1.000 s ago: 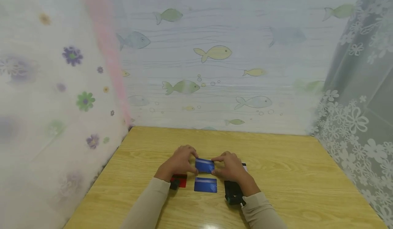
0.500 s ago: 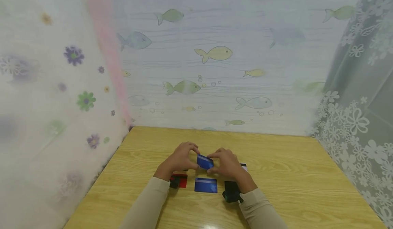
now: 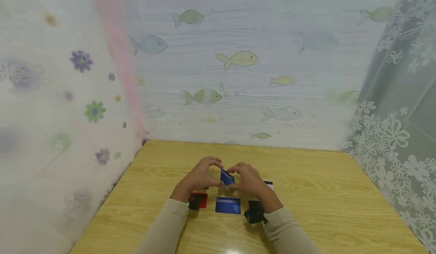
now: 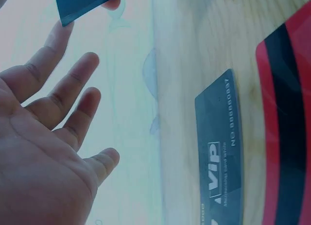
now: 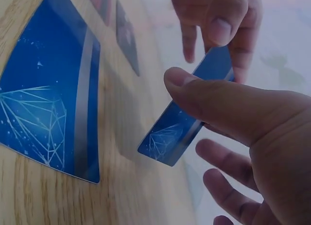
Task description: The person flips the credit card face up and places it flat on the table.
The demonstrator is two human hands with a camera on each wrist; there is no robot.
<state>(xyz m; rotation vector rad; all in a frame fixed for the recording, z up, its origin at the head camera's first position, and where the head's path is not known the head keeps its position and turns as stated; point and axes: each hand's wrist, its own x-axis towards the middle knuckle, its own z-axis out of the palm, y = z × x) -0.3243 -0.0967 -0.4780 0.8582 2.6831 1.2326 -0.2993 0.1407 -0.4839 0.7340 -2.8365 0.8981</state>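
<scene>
In the head view a blue plastic card (image 3: 227, 178) stands tilted on edge above the table, between my two hands. My left hand (image 3: 202, 173) pinches its left end with thumb and index finger. At the other end my right hand (image 3: 249, 181) pinches it, the thumb lying across its face in the right wrist view. The remaining fingers of both hands are spread loosely. A second blue card (image 3: 228, 205), with a silver stripe and a diamond-like line drawing, lies flat nearer the body. By the left wrist are a red card (image 4: 286, 113) with a black stripe and a dark VIP card (image 4: 218, 152).
A pale card (image 3: 269, 184) with a black stripe lies behind the right wrist, partly covered. A black card (image 3: 255, 205) shows beneath that wrist's camera (image 3: 253, 216). The wooden table (image 3: 306, 193) meets a fish-patterned curtain (image 3: 238, 95) at its back edge.
Both hands have lifted the upper blue card from near flat and tilted it steeply, turning its face away from the head view. The hands came slightly closer together. The lower blue card stayed put.
</scene>
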